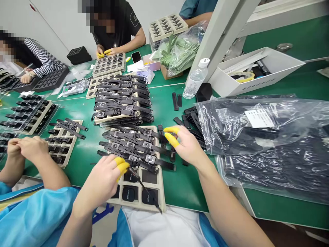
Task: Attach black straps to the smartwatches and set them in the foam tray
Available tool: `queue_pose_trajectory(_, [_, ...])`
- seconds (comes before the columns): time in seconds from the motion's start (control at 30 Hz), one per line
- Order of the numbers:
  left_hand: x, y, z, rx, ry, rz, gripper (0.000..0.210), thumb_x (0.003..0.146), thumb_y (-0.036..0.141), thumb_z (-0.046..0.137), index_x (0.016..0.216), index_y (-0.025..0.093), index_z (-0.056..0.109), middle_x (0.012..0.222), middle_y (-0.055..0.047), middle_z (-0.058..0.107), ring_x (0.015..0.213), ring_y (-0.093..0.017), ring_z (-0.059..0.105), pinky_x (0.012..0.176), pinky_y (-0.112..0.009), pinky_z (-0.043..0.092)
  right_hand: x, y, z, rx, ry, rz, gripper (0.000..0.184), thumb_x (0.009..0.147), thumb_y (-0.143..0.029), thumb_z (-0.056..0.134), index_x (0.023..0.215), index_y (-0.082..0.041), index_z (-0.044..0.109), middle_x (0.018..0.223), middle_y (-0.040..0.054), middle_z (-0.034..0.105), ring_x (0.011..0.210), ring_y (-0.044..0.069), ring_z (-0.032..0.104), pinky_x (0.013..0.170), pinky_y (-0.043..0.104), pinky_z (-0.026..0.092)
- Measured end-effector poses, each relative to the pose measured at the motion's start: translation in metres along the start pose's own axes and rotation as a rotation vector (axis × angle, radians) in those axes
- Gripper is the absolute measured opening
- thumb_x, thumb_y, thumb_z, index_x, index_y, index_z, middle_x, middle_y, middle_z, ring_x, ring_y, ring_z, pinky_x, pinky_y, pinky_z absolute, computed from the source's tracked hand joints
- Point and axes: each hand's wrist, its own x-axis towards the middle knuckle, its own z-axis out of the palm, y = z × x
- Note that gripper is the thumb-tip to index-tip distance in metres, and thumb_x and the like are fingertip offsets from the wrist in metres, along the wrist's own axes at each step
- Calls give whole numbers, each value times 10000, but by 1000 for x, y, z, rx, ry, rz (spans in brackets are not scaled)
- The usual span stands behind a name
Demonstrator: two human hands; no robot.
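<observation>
My left hand (pixel 102 180), with yellow finger covers, pinches a thin black watch strap (pixel 145 188) that slants down across the front of a beige tray (pixel 162 192). Whether a watch hangs on it is hidden by my fingers. Square black watch faces (pixel 128 193) lie in the tray's near compartments. Over its far part lie several watches with straps (pixel 131 145), backs up. My right hand (pixel 189 145), also with yellow covers on thumb and forefinger, is open at the tray's right side, near loose black straps (pixel 172 156). Nothing shows between its fingers.
Behind the tray rises a stack of strapped watches (pixel 120 99). Plastic bags of black straps (pixel 267 151) lie to the right, below a white box (pixel 257 72) and a water bottle (pixel 195 79). A co-worker's hands (pixel 28 147) are close on my left; others sit across the table.
</observation>
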Motion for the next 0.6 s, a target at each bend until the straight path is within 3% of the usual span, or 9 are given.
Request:
queue_pose_trajectory(0.07, [0,12,9,-66,-124,5,378,862,-13,513,1135,181,690,1067,-70,685,979,-249,551,859,-384,473,3,21,6,-279,86,53,324,1013,-346,500,1206,-169,691,1280,198,661,1274,381,539,1050,556,479])
queue_pose_trajectory(0.17, [6,26,21,-85,-309,14,259,910,32,532,1036,188,695,1025,-65,667,980,-250,562,873,-386,478,4,45,16,-539,-10,134,354,976,-265,489,1239,-139,690,1407,247,596,1397,442,433,1062,640,449])
queue_pose_trajectory(0.27, [13,29,30,-56,-412,37,183,940,58,531,953,166,678,997,-79,648,975,-263,566,885,-408,473,1,53,22,-627,-90,149,375,964,-227,494,1282,-125,665,1467,248,564,1433,429,409,1118,641,396])
queue_pose_trajectory(0.43, [17,21,40,-81,-371,71,223,1000,64,443,984,144,650,950,-82,620,905,-252,552,869,-405,439,-2,54,22,-629,-100,141,343,940,-216,518,1245,-135,652,1471,239,554,1437,421,401,1141,622,364])
queue_pose_trajectory(0.6, [21,19,47,-86,-282,92,243,954,-2,437,945,146,630,896,-66,589,859,-238,538,828,-366,414,-4,63,18,-589,-116,147,352,910,-273,561,1233,-154,635,1467,245,535,1449,446,376,1145,651,346])
